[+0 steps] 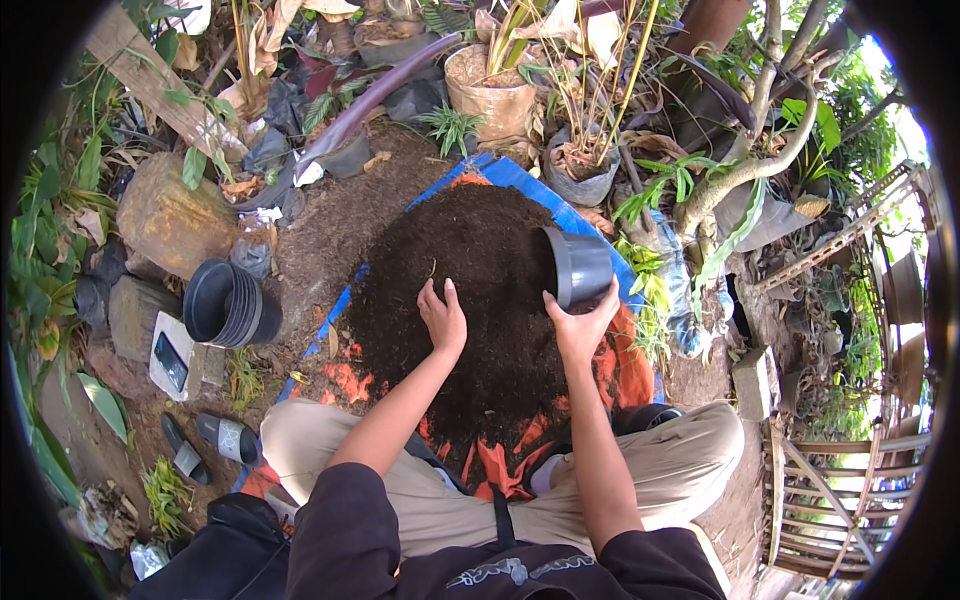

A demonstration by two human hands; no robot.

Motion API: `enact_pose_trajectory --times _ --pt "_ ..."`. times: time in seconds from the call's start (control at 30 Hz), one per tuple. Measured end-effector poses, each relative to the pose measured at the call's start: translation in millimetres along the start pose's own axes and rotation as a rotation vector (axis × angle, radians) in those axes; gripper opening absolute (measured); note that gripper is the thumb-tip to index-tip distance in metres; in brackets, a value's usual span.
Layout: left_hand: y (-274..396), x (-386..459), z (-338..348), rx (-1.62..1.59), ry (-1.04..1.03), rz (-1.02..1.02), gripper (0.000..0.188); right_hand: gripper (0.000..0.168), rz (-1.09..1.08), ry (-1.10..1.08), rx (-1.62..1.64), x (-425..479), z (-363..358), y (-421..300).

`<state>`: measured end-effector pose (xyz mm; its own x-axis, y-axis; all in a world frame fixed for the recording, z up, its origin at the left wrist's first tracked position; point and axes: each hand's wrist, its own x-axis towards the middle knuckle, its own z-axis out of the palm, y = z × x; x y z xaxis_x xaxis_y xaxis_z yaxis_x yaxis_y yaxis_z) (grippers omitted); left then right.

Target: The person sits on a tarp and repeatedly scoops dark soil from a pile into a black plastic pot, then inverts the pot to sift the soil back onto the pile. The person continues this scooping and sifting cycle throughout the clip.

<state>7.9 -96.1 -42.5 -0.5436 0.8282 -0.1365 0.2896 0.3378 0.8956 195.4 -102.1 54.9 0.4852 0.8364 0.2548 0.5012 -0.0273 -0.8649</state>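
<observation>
A mound of dark potting soil [465, 330] lies on a blue and orange tarpaulin [517, 174] before me. My right hand [585, 322] grips a black plastic nursery pot [586, 266] from below, thumb at the rim. The pot is tipped on its side at the soil's right part, its mouth facing left; its inside is hidden. Over the left part of the soil, my left hand [444, 319] is apart from the pot, with thumb and fingers spread and nothing visible between them.
Nested black pots [229, 304] stand at left, near a smartphone [171, 361] on a concrete block [196, 371] and a large rock [176, 214]. Slippers [229, 437] lie lower left. A potted plant [491, 97] and a bagged plant [581, 169] stand beyond the tarpaulin; a branching trunk [709, 199] is at right.
</observation>
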Motion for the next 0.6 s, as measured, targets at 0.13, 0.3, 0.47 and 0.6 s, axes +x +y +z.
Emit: enact_pose_trajectory --times 0.13,0.3,0.47,0.6 --pt "6.4 9.4 -1.6 -0.017 -0.012 -0.011 0.068 0.116 -0.344 -0.206 -0.129 13.6 9.1 -3.5" --pt "3.4 12.1 -1.6 -0.002 -0.059 0.077 0.068 0.115 -0.543 -0.41 -0.284 16.9 15.1 -11.6" --pt "1.3 9.7 -2.5 0.04 -0.049 0.069 0.066 0.113 -0.515 -0.538 -0.322 29.8 15.4 -10.9" --pt "-15.5 22.9 -8.1 0.189 0.034 0.145 0.065 0.114 -0.498 -0.442 -0.196 45.0 7.3 -0.1"
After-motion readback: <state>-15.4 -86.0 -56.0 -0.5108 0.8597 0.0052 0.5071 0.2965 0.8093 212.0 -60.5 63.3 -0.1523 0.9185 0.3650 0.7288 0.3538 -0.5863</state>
